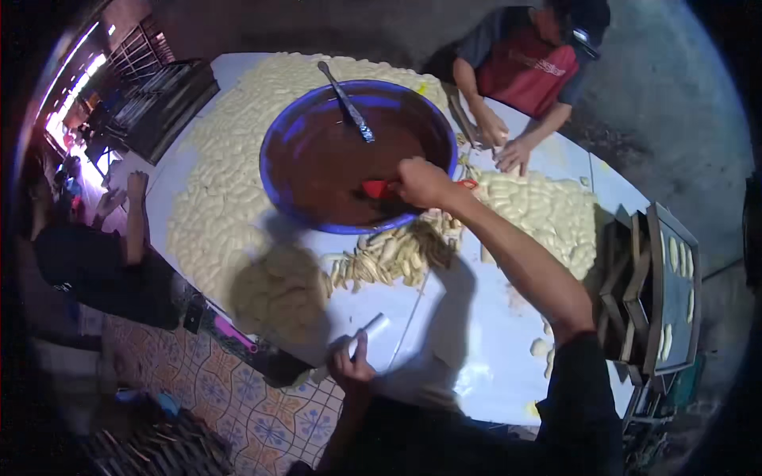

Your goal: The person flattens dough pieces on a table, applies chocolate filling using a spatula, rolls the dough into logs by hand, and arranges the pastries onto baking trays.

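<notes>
Over the big blue basin (274,194), my right hand (425,184) is closed around a red plastic tool (377,189). The tool's head is at the surface of the brown filling (325,170); its exact shape is partly hidden. A metal-looking spoon (349,103) leans in the basin with its handle over the far rim. Near the table's front edge, my left hand (352,366) grips a short white roller (371,332). Between my hands and the basin lies a heap of pale yellow strips (389,255). Flat pale dough pieces (214,190) spread left of and behind the basin.
More dough pieces (548,214) lie on the right. Across the table, a person (524,71) works dough with both hands. Another person (95,254) stands at the left edge. Stacked trays (675,285) stand at the right, dark trays (171,111) at the back left.
</notes>
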Demonstrator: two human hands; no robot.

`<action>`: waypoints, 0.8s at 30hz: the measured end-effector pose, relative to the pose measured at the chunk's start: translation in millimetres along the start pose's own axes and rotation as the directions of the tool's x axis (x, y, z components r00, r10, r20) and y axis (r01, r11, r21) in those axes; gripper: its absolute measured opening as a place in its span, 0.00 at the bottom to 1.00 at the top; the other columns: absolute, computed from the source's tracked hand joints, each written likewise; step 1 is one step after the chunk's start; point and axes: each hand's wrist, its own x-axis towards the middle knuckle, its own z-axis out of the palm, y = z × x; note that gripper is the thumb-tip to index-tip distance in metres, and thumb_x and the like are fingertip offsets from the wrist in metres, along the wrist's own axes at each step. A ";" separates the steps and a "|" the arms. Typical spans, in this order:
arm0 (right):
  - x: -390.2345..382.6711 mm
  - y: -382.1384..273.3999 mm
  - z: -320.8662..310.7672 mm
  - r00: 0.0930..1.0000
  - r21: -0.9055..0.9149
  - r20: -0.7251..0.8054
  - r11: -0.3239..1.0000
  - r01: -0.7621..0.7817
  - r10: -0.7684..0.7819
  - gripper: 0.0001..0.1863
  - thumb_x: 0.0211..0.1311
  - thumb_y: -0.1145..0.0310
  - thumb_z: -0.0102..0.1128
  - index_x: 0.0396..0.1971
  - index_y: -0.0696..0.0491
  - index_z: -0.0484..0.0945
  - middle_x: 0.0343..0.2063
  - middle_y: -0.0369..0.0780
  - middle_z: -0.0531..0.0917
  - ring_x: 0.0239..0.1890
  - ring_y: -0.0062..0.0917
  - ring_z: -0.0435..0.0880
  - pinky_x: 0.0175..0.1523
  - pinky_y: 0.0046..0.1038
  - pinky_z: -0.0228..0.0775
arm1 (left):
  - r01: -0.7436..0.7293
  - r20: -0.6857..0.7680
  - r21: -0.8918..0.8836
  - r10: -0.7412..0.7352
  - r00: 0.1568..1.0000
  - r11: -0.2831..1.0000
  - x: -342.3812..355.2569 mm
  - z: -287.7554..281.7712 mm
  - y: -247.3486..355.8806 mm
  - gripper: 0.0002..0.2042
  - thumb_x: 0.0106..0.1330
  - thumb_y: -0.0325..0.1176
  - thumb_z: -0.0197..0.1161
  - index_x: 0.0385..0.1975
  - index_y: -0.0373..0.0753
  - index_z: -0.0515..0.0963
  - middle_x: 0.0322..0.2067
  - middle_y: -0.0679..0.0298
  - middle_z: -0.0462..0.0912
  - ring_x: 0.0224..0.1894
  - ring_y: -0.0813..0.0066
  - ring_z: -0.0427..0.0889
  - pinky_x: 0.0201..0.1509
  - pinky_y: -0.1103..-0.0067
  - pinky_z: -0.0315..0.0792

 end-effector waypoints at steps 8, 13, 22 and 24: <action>78.1 -35.0 33.5 0.766 -0.057 0.602 0.944 0.324 -0.227 0.16 0.51 0.65 0.67 0.37 0.59 0.83 0.38 0.53 0.87 0.43 0.48 0.87 0.43 0.48 0.79 | 0.284 0.020 -0.147 -0.284 0.958 0.947 6.5 -18.7 15.0 0.14 0.69 0.37 0.58 0.51 0.45 0.84 0.47 0.56 0.80 0.51 0.52 0.79 0.56 0.57 0.69; 51.5 -15.6 9.3 0.746 0.118 0.602 0.956 0.268 -0.283 0.13 0.59 0.65 0.64 0.32 0.61 0.82 0.27 0.48 0.86 0.32 0.38 0.87 0.37 0.40 0.77 | 0.486 0.249 -0.053 -0.460 0.852 0.872 2.7 -2.2 11.2 0.11 0.69 0.32 0.59 0.49 0.45 0.83 0.47 0.57 0.78 0.47 0.52 0.77 0.54 0.55 0.67; -139.7 -2.5 -53.1 0.823 0.389 0.383 0.882 0.268 -0.419 0.10 0.61 0.72 0.61 0.41 0.54 0.87 0.39 0.47 0.84 0.35 0.39 0.84 0.42 0.39 0.74 | -0.072 0.017 0.118 0.070 0.997 0.990 -10.8 6.4 -17.8 0.18 0.68 0.29 0.52 0.54 0.43 0.84 0.45 0.49 0.81 0.45 0.50 0.80 0.51 0.57 0.69; -233.1 -14.4 -23.3 0.904 0.181 0.392 0.978 0.107 -0.171 0.24 0.59 0.71 0.63 0.58 0.44 0.82 0.49 0.44 0.80 0.40 0.40 0.85 0.43 0.41 0.79 | -0.047 -0.023 0.097 0.049 0.999 0.994 4.2 4.1 0.9 0.21 0.63 0.26 0.53 0.56 0.45 0.83 0.45 0.51 0.80 0.47 0.50 0.79 0.53 0.56 0.68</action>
